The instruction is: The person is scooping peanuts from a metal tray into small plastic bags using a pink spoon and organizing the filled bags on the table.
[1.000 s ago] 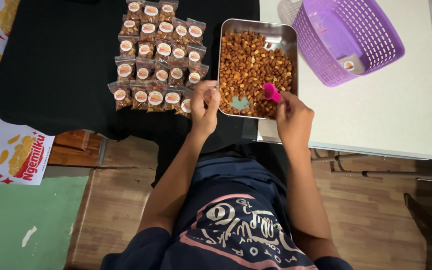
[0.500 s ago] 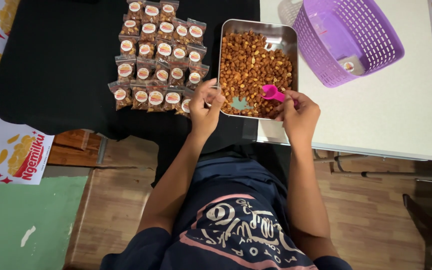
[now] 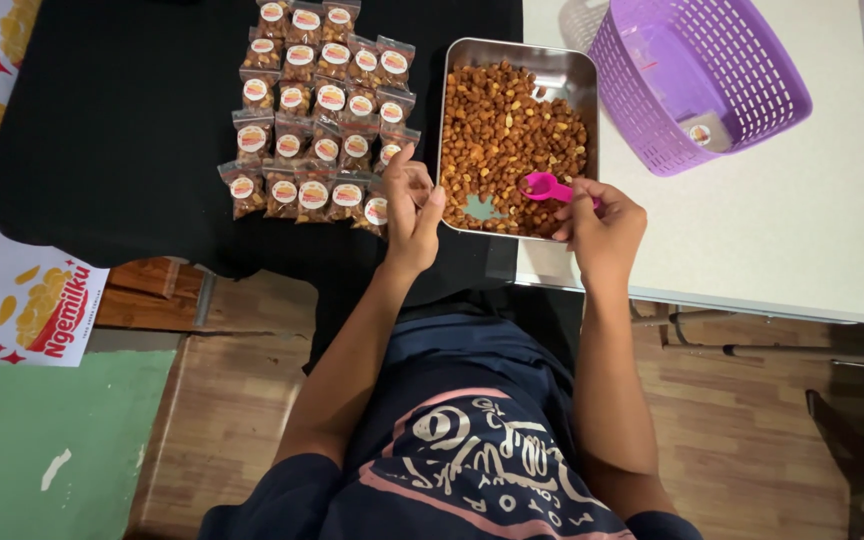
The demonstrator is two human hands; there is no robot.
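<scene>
A metal tray (image 3: 574, 62) holds brown coated nuts (image 3: 507, 120), with a bare patch of tray floor near the front. My right hand (image 3: 604, 225) grips a pink scoop (image 3: 544, 186) by its handle, and the bowl rests over the nuts at the tray's front right. At the tray's left rim my left hand (image 3: 412, 215) pinches what looks like a small clear bag, which is hard to make out. Several filled snack packets (image 3: 317, 110) with round labels lie in rows on the black cloth (image 3: 112, 130) left of the tray.
A purple slotted basket (image 3: 742, 60) stands tilted on the white table (image 3: 752, 230) right of the tray, with a small labelled packet inside. Printed paper sheets (image 3: 22, 300) lie at the far left. Below the table edge are wooden floor planks and a green surface.
My right hand has pulled back slightly and turned the pink scoop, so its bowl now points left over the nuts. My left hand has stayed by the tray's rim, its fingers a little higher.
</scene>
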